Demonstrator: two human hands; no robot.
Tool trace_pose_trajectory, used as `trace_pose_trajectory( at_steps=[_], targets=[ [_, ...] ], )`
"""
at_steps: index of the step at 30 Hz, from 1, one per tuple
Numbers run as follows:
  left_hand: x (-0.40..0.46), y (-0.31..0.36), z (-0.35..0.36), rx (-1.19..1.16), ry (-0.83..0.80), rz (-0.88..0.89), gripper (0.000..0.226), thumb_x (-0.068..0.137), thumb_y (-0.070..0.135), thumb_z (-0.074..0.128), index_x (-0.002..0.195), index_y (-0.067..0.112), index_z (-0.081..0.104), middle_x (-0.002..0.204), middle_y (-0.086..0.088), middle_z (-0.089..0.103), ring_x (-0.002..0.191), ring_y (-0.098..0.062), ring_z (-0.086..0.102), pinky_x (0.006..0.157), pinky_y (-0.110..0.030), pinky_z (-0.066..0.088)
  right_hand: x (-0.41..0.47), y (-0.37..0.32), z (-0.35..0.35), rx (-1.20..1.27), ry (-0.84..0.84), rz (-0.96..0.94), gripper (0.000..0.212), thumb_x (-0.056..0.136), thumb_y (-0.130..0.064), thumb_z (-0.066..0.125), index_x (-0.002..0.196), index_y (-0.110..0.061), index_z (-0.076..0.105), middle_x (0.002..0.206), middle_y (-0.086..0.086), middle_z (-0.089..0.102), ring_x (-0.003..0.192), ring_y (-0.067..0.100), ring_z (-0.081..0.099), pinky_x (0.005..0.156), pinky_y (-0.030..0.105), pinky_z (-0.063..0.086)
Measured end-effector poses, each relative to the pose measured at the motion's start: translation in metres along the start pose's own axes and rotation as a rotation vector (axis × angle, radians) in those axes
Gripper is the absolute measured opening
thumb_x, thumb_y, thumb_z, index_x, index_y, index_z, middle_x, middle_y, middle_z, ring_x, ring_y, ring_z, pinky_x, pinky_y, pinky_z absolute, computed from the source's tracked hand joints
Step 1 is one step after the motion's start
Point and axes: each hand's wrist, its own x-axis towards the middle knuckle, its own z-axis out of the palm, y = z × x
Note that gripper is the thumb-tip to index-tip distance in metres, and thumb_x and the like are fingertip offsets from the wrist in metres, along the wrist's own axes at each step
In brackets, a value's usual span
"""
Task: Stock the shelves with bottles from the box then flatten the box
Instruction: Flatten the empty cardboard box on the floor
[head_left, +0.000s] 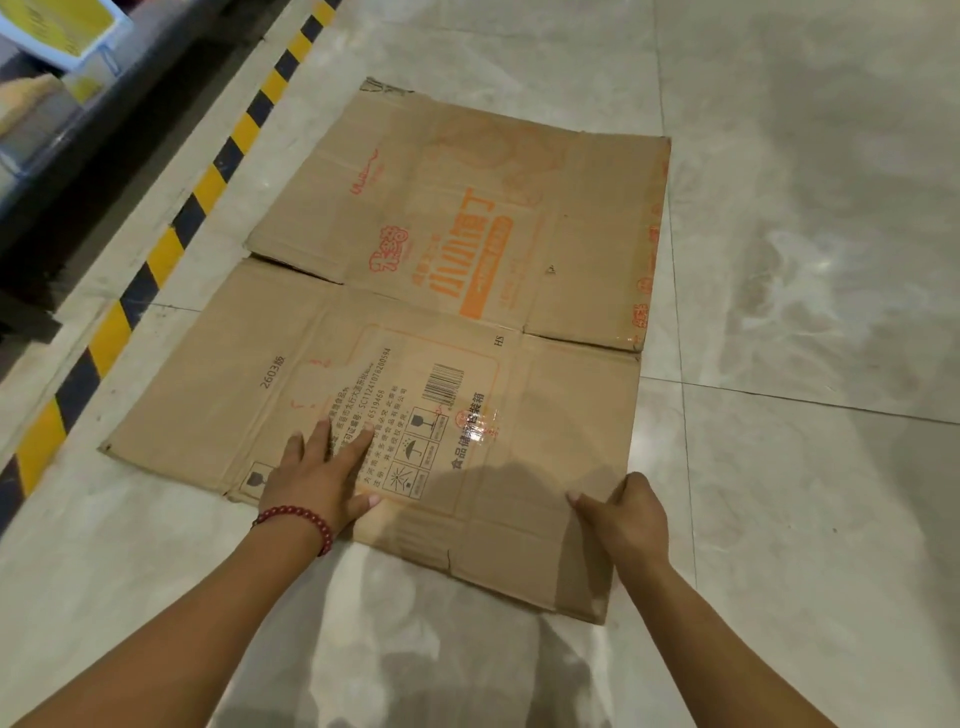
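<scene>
Cardboard box (415, 322), already collapsed, lies spread flat on the pale tiled floor (805, 260), its flaps splayed out to the sides and its orange printing and barcode facing up. The left hand (319, 475) rests palm-down on the near panel, fingers straight and spread over the printed text; its grip is open, pressing rather than holding. A red beaded bracelet (298, 522) circles that wrist. The right hand (626, 512) is at the near right edge of the cardboard, thumb on top and fingers curled round the edge, so its grip is closed on the box. A yellow-and-black hazard stripe (208, 187) runs along the floor to the left, beside the dark base of a shelf (67, 156) that carries blurred packages.
</scene>
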Motion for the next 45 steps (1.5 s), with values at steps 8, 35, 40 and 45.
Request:
trace_pose_trajectory(
  at_steps=[8, 35, 40, 45],
  targets=[
    [-0.022, 0.014, -0.003, -0.127, 0.156, 0.053, 0.066, 0.081, 0.059, 0.057, 0.137, 0.029, 0.039, 0.136, 0.003, 0.046, 0.117, -0.019, 0.048, 0.091, -0.034, 0.048, -0.011, 0.017, -0.036, -0.015, 0.147, -0.065, 0.029, 0.082, -0.019, 0.069, 0.095, -0.008, 0.046, 0.092, 0.006, 0.055, 0.088, 0.031, 0.056, 0.065, 0.03, 0.037],
    [-0.093, 0.013, -0.014, -0.865, 0.245, -0.1, 0.03, 0.082, 0.013, 0.07, 0.101, 0.015, 0.047, 0.096, -0.002, 0.055, 0.088, -0.023, 0.053, 0.07, -0.033, 0.04, -0.011, 0.084, -0.164, -0.233, 0.269, -0.135, 0.026, 0.082, -0.01, 0.065, 0.076, -0.011, 0.04, 0.069, 0.004, 0.049, 0.061, 0.018, 0.043, 0.049, 0.03, 0.03],
    [-0.12, 0.021, -0.078, -0.773, 0.282, -0.117, 0.026, 0.085, 0.017, 0.066, 0.098, 0.014, 0.043, 0.079, 0.006, 0.048, 0.069, -0.012, 0.047, 0.053, -0.024, 0.033, -0.056, 0.035, -0.181, -0.196, 0.33, -0.186, 0.024, 0.084, -0.01, 0.064, 0.077, -0.008, 0.042, 0.064, 0.004, 0.049, 0.057, 0.018, 0.042, 0.049, 0.03, 0.028],
    [-0.173, 0.0, -0.175, -0.706, 0.302, -0.128, 0.029, 0.086, 0.02, 0.066, 0.099, 0.015, 0.041, 0.087, -0.003, 0.052, 0.068, -0.014, 0.046, 0.053, -0.023, 0.032, -0.121, -0.032, -0.218, -0.203, 0.333, -0.195, 0.023, 0.084, -0.01, 0.063, 0.077, -0.007, 0.041, 0.06, 0.004, 0.049, 0.054, 0.017, 0.042, 0.047, 0.027, 0.027]
  ],
)
